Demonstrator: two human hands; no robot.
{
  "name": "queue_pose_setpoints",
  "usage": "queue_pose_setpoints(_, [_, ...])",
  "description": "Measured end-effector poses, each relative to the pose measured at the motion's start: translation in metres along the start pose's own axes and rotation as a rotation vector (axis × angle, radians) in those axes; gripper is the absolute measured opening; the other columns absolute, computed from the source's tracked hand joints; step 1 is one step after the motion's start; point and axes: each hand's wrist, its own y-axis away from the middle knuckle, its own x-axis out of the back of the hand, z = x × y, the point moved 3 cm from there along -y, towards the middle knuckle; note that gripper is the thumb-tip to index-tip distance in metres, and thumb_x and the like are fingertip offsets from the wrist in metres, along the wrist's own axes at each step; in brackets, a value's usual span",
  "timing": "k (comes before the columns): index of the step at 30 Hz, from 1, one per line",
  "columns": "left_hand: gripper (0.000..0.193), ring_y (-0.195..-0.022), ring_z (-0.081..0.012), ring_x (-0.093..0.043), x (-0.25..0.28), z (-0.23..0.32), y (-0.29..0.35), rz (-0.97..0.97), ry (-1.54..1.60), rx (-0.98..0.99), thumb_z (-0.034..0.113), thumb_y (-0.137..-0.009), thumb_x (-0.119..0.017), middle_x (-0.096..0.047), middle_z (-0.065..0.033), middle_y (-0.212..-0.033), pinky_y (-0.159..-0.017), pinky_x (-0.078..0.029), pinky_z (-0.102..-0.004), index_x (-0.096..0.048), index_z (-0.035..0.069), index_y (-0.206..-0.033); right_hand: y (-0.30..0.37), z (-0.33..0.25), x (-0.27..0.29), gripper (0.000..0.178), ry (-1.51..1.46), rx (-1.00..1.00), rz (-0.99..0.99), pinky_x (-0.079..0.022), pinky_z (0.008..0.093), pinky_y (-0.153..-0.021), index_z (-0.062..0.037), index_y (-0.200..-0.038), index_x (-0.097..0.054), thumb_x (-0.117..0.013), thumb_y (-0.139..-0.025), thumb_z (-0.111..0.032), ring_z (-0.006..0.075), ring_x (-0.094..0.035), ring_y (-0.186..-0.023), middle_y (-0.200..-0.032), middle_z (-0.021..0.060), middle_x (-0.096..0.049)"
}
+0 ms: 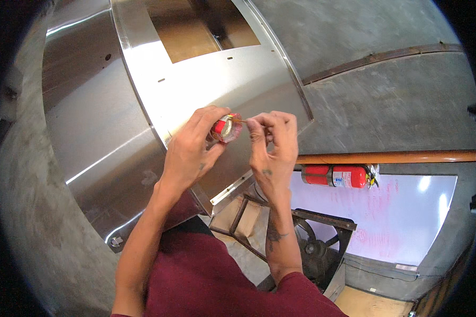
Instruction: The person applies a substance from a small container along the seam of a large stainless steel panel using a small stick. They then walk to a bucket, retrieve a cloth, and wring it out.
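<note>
- While viewed from above, found red item [234, 135] grasped in fingers of left hand [188, 150], over metal sheet [195, 79].
- Noted thin stick [241, 121] pinched in fingers of right hand [276, 142], at item's edge; cannot confirm insertion.
- Judged under way, unfinished: released neither piece yet; cannot tell amount left.

workshop, shiny metal panels [259, 74], spoked wheel [310, 246], fire extinguisher [349, 176], whiteboard [407, 211]

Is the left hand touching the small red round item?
Touching. The head view shows the left hand holding the small red round item, with fingers on its upper side and the thumb below.
</note>
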Motion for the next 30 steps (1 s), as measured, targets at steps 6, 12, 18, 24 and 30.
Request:
queue_pose_setpoints(6, [0.065, -0.125, -0.0365, -0.076, -0.003, -0.001, 0.002, 0.014, -0.001, 0.016, -0.002, -0.085, -0.086, -0.072, -0.0145, -0.144, -0.103, -0.065, -0.0447, -0.067, 0.012, -0.146, 0.013, 0.025, 0.055, 0.011, -0.132, -0.228, 0.142, -0.055, 0.0341, -0.082, -0.0007, -0.110, -0.067, -0.074, -0.111, -0.009, 0.0169, -0.063, -0.093, -0.114, 0.0092, -0.060])
queue_pose_setpoints(12, [0.064, -0.124, -0.0332, -0.078, -0.006, 0.001, -0.001, 0.036, -0.089, 0.003, 0.000, -0.086, -0.089, -0.073, -0.0131, -0.145, -0.101, -0.068, -0.0438, -0.068, 0.013, -0.145, 0.017, 0.076, 0.106, 0.006, -0.047, -0.244, 0.036, -0.058, 0.0317, -0.082, 0.0011, -0.116, -0.060, -0.062, -0.117, -0.004, 0.0164, -0.073, -0.093, -0.113, 0.0093, -0.060])
queue_pose_setpoints(18, [0.065, -0.128, -0.0306, -0.075, -0.004, 0.004, -0.001, 0.047, -0.074, 0.063, -0.002, -0.086, -0.090, -0.073, -0.0138, -0.143, -0.108, -0.063, -0.0417, -0.068, 0.010, -0.146, 0.008, 0.116, 0.098, 0.006, 0.086, -0.190, -0.248, -0.058, 0.0357, -0.078, 0.0026, -0.111, -0.057, -0.060, -0.115, 0.000, 0.0241, -0.072, -0.086, -0.104, 0.0147, -0.058])
queue_pose_setpoints(24, [0.065, -0.129, -0.0328, -0.076, -0.007, -0.001, 0.001, 0.070, -0.081, 0.057, -0.002, -0.085, -0.090, -0.074, -0.0141, -0.143, -0.107, -0.065, -0.0437, -0.070, 0.013, -0.145, 0.010, 0.146, 0.087, 0.008, 0.131, -0.132, -0.367, -0.055, 0.0433, -0.081, 0.0025, -0.111, -0.056, -0.062, -0.114, -0.002, 0.0311, -0.069, -0.089, -0.103, 0.0178, -0.057])
queue_pose_setpoints(30, [0.065, -0.132, -0.0273, -0.073, -0.008, -0.002, 0.003, 0.072, -0.089, 0.065, -0.004, -0.086, -0.090, -0.074, -0.0119, -0.144, -0.108, -0.061, -0.0382, -0.068, 0.010, -0.146, 0.006, 0.145, 0.086, 0.012, 0.149, -0.145, -0.433, -0.055, 0.0474, -0.086, 0.0026, -0.112, -0.057, -0.066, -0.112, -0.004, 0.0417, -0.066, -0.093, -0.107, 0.0216, -0.059])
